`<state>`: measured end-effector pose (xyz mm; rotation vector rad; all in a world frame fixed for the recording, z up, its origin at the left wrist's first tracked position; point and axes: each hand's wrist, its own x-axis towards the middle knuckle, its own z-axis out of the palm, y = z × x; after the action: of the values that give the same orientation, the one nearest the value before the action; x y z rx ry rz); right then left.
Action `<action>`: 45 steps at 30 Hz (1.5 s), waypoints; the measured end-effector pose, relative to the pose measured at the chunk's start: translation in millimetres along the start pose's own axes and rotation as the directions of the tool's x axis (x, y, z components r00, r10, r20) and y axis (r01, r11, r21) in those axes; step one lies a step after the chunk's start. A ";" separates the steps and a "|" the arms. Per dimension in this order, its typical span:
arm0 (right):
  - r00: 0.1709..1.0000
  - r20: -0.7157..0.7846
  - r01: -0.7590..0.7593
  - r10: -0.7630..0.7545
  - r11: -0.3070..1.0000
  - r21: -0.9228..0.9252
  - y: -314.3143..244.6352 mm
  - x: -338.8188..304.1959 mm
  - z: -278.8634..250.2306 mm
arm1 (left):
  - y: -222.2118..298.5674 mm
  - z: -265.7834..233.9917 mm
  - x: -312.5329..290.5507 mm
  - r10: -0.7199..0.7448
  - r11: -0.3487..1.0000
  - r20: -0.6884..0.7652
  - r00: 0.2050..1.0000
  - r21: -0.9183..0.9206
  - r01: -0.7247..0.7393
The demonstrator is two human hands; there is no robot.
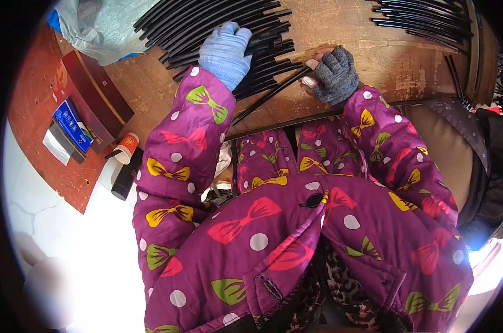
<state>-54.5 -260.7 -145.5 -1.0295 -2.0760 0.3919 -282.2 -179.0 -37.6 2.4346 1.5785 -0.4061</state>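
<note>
Scuffed wood tbl (362, 58) — slim blk rods (185, 29); R fingers (331, 61) pinch one

white printed marks are borne by the blue flat rectangular packet (74, 127) and a yellowish emblem by the red-and-white paper cup (129, 142); no wording can be made out.

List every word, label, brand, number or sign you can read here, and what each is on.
None can be quoted reliably:
Blue packet: pale print and small symbols, too small to read.
Orange-red cup: yellowish round emblem, too small to make out.
Dark red box: tiny pale marks, unreadable.
</note>
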 end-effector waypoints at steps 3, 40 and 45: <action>1.000 -0.007 -0.003 0.003 1.000 0.002 -0.4 -1.5 1.4 | -0.2 1.9 7.1 -0.007 1.000 -0.078 0.997 0.009 0.007; 0.999 0.025 -0.033 0.033 0.999 0.000 -6.2 9.4 -6.2 | -6.9 -2.0 8.1 0.097 0.991 -0.111 0.989 0.105 -0.085; 0.999 0.026 -0.036 0.036 0.999 -0.013 -4.9 7.6 -5.7 | -11.1 -6.9 17.8 0.061 0.995 -0.010 0.998 0.083 -0.060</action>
<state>-55.7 -258.2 -135.1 -1.0755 -2.0878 0.4127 -284.7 -157.1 -37.5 2.5446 1.5169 -0.4549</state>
